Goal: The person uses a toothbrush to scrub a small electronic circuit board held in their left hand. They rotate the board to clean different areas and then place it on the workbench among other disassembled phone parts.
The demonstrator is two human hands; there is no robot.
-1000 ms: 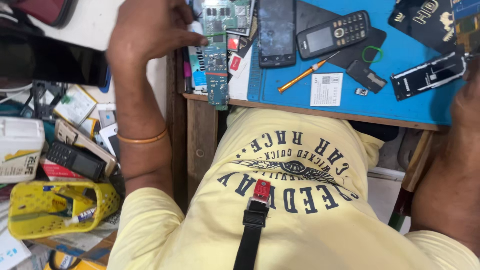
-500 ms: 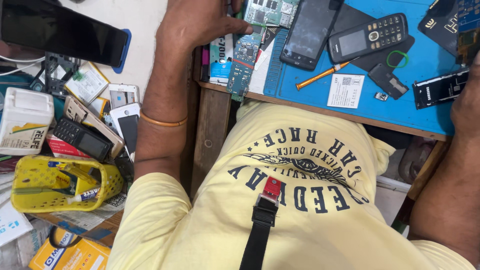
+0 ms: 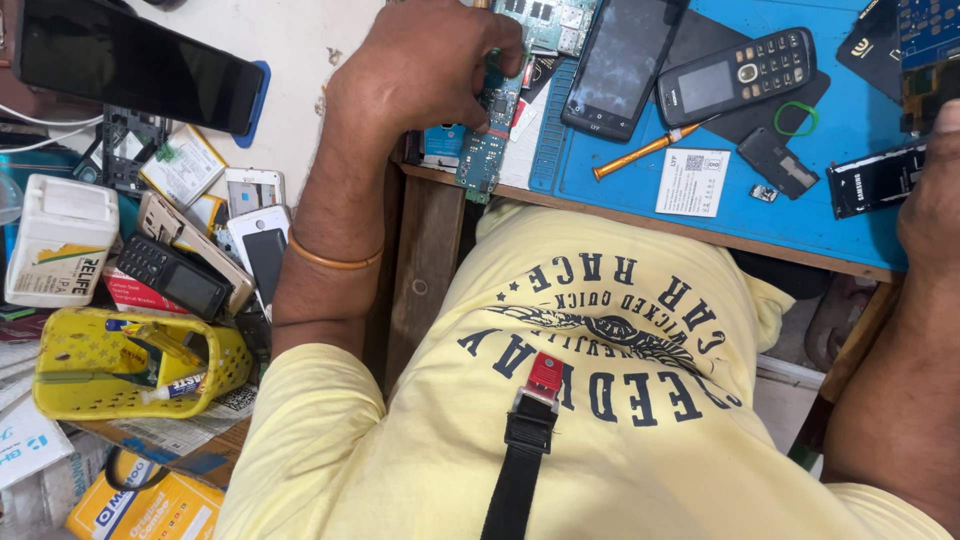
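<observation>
My left hand (image 3: 420, 70) is closed around the upper part of a long green circuit board (image 3: 485, 150). The board hangs over the left front edge of the blue work mat (image 3: 850, 215). My right hand (image 3: 935, 190) shows only partly at the right edge, resting on the mat beside a black phone part (image 3: 870, 182); its fingers are hidden. On the mat lie a black smartphone (image 3: 625, 65), a dark keypad phone (image 3: 740, 75), an orange screwdriver (image 3: 645, 152) and a white card (image 3: 693, 182).
To the left, a lower surface is crowded: a yellow basket (image 3: 130, 365) with tubes, a white tub (image 3: 60, 240), several old phones (image 3: 185, 270) and a large black phone (image 3: 135, 65). A green ring (image 3: 795, 118) and small parts sit on the mat. The wooden bench edge (image 3: 640, 225) runs against my yellow shirt.
The view has swung left and down, showing more of the clutter on the left. My left hand keeps hold of the green circuit board at the bench edge.
</observation>
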